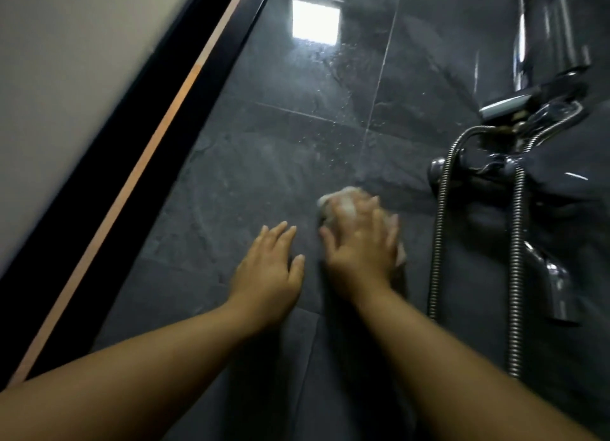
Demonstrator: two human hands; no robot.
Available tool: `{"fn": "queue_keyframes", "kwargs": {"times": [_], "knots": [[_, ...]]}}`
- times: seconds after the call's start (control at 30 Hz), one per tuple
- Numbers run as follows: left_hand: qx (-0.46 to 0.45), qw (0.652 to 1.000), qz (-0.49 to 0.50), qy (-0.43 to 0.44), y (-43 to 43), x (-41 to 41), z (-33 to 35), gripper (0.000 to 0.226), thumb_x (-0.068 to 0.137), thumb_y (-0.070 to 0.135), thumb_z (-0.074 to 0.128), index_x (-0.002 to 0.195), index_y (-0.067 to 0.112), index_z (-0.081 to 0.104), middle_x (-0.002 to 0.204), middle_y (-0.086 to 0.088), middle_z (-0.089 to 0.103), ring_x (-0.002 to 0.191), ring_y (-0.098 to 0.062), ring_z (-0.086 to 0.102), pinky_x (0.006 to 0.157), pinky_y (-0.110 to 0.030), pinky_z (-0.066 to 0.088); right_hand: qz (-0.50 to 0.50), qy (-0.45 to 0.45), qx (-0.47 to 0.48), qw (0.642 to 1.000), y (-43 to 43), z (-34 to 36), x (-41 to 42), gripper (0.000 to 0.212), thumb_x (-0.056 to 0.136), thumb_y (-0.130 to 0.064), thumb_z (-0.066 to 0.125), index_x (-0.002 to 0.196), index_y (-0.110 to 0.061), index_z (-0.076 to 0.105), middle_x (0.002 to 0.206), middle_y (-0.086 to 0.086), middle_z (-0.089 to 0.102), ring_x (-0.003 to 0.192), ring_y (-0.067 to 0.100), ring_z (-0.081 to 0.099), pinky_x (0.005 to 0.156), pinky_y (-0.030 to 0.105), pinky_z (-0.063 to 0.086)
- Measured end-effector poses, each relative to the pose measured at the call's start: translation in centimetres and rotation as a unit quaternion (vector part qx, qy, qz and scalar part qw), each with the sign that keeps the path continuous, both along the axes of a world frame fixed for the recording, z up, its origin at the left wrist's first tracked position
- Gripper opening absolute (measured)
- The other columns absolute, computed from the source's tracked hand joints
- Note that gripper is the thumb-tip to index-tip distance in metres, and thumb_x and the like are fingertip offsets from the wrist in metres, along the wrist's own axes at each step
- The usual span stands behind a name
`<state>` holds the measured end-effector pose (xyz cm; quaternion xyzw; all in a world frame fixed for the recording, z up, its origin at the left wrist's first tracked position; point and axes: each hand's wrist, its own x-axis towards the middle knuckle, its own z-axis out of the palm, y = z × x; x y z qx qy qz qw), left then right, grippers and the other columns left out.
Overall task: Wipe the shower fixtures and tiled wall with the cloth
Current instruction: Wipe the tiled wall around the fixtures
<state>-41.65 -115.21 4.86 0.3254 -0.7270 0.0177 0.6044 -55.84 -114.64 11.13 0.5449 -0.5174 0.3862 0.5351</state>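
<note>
A dark grey tiled wall (264, 163) fills the middle of the view, wet with droplets. My right hand (361, 242) presses a pale cloth (340, 198) flat against the tiles; the cloth shows above the fingers and at the hand's right edge, blurred by motion. My left hand (269, 269) lies flat on the wall just left of it, fingers apart, holding nothing. Chrome shower fixtures stand to the right: a mixer valve (475, 173), two ribbed metal hoses (516, 259) and a spout (554, 282).
A black frame with an orange strip (148, 150) runs diagonally on the left, with a pale wall (66, 77) beyond it. A chrome riser and holder (534, 61) rise at the top right. A bright light reflection (315, 19) shines on the upper tile.
</note>
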Motion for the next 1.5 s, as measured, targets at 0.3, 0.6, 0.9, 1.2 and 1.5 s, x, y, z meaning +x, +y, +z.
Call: {"fn": "queue_keyframes", "kwargs": {"times": [0.3,0.6,0.9,1.2,1.5], "knots": [[-0.011,0.999,-0.045,0.014,3.6,-3.7,2.6,0.047,0.099,0.03,0.034,0.145,0.021,0.029,0.155,0.003,0.021,0.144,-0.014,0.007,0.117,-0.034,0.011,-0.02,0.18,0.038,0.983,1.9,-3.1,-3.4,0.063,0.073,-0.039,0.046,0.133,-0.023,0.036,0.135,0.005,0.055,0.125,0.029,0.05,0.104,0.044,0.02],[-0.006,0.991,-0.132,-0.026,9.0,-7.1,8.8,0.049,0.095,0.033,0.046,0.14,0.017,0.035,0.131,-0.005,0.054,0.118,-0.022,0.05,0.097,-0.034,0.041,0.098,0.292,0.073,0.949,5.6,-7.2,-4.7,0.045,0.079,-0.028,0.062,0.121,-0.029,0.047,0.131,0.004,0.04,0.121,0.03,0.041,0.099,0.052,0.04],[0.332,0.844,-0.412,-0.082,10.6,-10.5,14.2,0.025,0.098,0.028,0.037,0.114,0.015,0.051,0.116,-0.004,0.06,0.112,-0.023,0.053,0.1,-0.05,0.034,0.148,0.241,-0.083,0.955,10.8,-6.1,-7.9,0.037,0.09,-0.019,0.055,0.126,-0.027,0.05,0.137,0.01,0.051,0.126,0.034,0.047,0.103,0.051,0.034],[0.132,0.966,-0.222,0.005,7.5,-7.9,13.3,0.022,0.089,0.011,0.06,0.111,0.011,0.06,0.092,-0.007,0.063,0.072,-0.016,0.06,0.056,-0.025,0.052,0.175,0.093,-0.075,0.977,9.7,-4.8,-8.2,0.05,0.084,-0.023,0.051,0.132,-0.033,0.041,0.144,0.003,0.042,0.133,0.027,0.034,0.105,0.056,0.032],[-0.06,0.996,0.009,-0.06,4.7,-6.9,10.3,0.021,0.094,0.019,0.048,0.112,0.013,0.056,0.106,-0.013,0.063,0.088,-0.027,0.054,0.072,-0.03,0.037,-0.022,0.137,-0.009,0.99,4.2,-1.8,-9.1,0.051,0.076,-0.034,0.052,0.127,-0.034,0.044,0.136,0.001,0.052,0.122,0.029,0.05,0.102,0.056,0.03]]}}
